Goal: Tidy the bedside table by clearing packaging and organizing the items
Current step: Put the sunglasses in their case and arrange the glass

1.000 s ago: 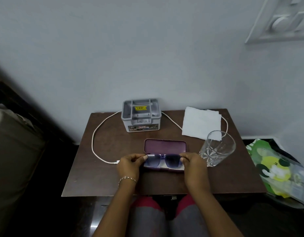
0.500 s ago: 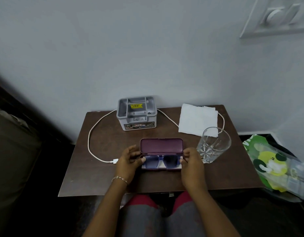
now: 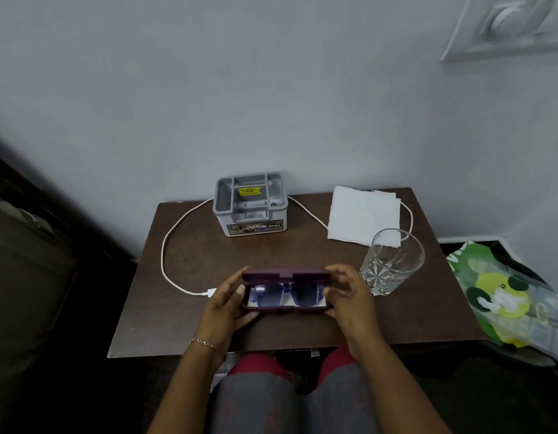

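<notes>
A maroon glasses case (image 3: 284,275) lies near the front middle of the brown bedside table (image 3: 165,324), its lid tilted about halfway down. Blue-tinted sunglasses (image 3: 285,294) rest inside it on a white lining. My left hand (image 3: 226,303) grips the case's left end, with fingers on the lid and base. On the case's right end sits my right hand (image 3: 346,292), its fingers on the lid's corner. A white charging cable (image 3: 168,242) loops over the table's left side, and its plug lies beside my left hand.
A grey plastic organiser box (image 3: 251,203) stands at the back by the wall. Folded white tissue (image 3: 362,214) lies at the back right, and an empty clear glass (image 3: 392,261) stands close to my right hand. A green printed bag (image 3: 503,296) sits off the table's right edge.
The case lid has swung from upright down to about halfway over the sunglasses. Both hands moved from the sunglasses to the ends of the case.
</notes>
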The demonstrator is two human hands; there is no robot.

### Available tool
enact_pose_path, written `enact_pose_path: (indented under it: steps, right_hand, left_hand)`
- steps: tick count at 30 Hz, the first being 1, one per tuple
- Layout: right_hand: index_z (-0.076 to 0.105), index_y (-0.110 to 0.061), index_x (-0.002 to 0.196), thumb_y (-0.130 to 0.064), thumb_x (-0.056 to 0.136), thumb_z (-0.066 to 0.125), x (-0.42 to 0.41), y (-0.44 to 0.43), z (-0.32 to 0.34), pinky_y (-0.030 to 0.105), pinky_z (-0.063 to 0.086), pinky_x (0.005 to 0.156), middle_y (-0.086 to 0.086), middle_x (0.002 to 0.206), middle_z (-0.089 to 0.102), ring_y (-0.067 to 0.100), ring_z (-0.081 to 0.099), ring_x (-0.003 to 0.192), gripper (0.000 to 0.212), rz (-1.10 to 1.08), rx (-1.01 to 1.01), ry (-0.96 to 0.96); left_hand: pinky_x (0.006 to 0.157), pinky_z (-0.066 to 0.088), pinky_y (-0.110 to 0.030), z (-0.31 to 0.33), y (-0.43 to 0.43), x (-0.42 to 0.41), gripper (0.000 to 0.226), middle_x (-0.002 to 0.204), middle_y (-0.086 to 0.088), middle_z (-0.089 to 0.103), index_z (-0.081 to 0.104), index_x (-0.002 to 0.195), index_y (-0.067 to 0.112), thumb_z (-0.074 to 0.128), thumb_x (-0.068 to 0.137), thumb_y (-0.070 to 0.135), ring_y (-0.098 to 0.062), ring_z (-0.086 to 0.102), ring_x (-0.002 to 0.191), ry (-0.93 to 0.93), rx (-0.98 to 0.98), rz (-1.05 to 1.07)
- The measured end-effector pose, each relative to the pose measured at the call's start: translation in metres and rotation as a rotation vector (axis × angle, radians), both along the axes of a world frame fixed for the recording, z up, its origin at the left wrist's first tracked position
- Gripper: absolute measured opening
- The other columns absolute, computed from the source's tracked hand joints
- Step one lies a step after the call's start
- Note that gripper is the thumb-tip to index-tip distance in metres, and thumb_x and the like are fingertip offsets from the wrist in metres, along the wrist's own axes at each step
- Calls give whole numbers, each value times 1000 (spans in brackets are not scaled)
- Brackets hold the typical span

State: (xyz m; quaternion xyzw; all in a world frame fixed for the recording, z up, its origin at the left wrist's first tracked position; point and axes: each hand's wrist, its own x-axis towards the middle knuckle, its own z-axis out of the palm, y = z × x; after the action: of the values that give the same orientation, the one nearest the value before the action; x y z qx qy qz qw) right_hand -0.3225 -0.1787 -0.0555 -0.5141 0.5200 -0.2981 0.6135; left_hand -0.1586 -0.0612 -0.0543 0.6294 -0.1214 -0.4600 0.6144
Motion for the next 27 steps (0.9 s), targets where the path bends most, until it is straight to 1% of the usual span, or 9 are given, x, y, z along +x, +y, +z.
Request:
enact_pose_path:
  steps: [2,4,6,8,10,14,19,23,27]
  right_hand:
    - [63,-27,83,17,82,45,2,3,-3,43,54,77,5,98,68,23,65,90,48,-31,-4,13]
    - [67,-29,78,12,85,43,2,5,-6,47,53,87,5,95,69,26,65,94,47,-41,-5,53]
    - [70,-29,76,2,89,46,3,6,-7,49,52,90,4,93,70,27,65,94,42,-64,34,39]
    - [70,-27,80,-7,89,54,3,7,-3,46,52,92,3,95,71,21,65,94,27,-63,46,28]
    - [68,-24,86,-11,85,63,2,8,1,38,53,89,5,98,71,13,65,89,14,-22,36,19]
    - [66,-22,91,-6,83,66,-1,7,3,27,49,81,3,95,71,4,63,82,18,-8,67,-39]
    - [64,-24,93,-2,84,63,-2,7,4,28,49,85,3,96,69,6,63,84,24,20,83,-57]
    - [63,-24,93,-1,84,63,-3,9,7,25,49,82,6,102,69,4,62,85,25,19,85,-75]
    - [63,-25,104,-4,81,68,6,14,17,28,47,96,3,113,66,4,60,103,32,92,22,-99]
  left_hand:
    - [65,57,-20,0,-1,-3,25,104,0,67,60,109,28,38,98,20,-9,68,83,32,-12,29]
    - [64,57,-21,1,-4,-3,27,102,-4,67,61,106,23,36,98,30,-14,67,83,59,-6,73]
    - [62,58,-22,3,-6,-4,27,101,-6,67,61,105,21,40,96,34,-17,66,85,91,2,111]
    - [62,58,-21,3,-6,-5,17,102,-6,65,61,105,20,49,93,23,-18,64,86,98,-11,123]
    - [64,58,-21,2,-4,-6,19,106,-7,64,61,106,20,55,90,12,-18,62,88,95,-25,127]
    - [65,58,-21,2,-3,-7,23,104,-6,64,61,106,18,53,89,4,-12,64,85,96,-48,133]
    - [65,58,-22,2,-4,-8,25,95,-3,64,60,103,18,50,89,-1,-2,67,71,101,-67,132]
    - [66,57,-21,4,-4,-9,25,96,-3,63,60,101,19,50,90,-1,-7,64,78,92,-64,138]
    - [65,58,-20,13,-2,0,26,102,-4,63,57,110,17,51,90,1,-15,60,90,54,-91,219]
